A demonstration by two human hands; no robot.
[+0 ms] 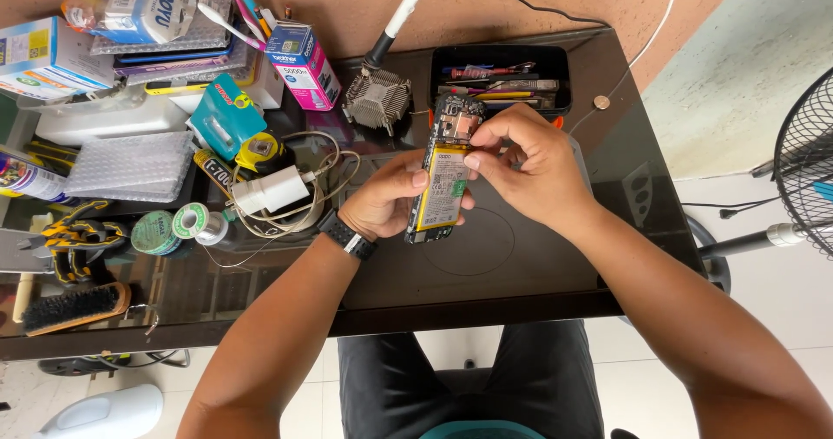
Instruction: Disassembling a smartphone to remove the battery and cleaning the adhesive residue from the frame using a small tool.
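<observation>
Above a dark worktop (521,265), the left hand (386,200) grips an opened smartphone (442,174) with its battery exposed, while the right hand (529,166) pinches the phone's upper edge, near a black parts tray (501,57).

The opened phone (442,174) shows a matt battery wrapped in white and yellow printed film, with bare metal shields and circuit board above it. The table (521,265) is dark and glossy, reflecting light. The heat sink (377,99) is dull finned metal; the bubble-wrap pouch (130,166) is translucent plastic; the brush (74,307) has a wooden back and coarse black bristles.
</observation>
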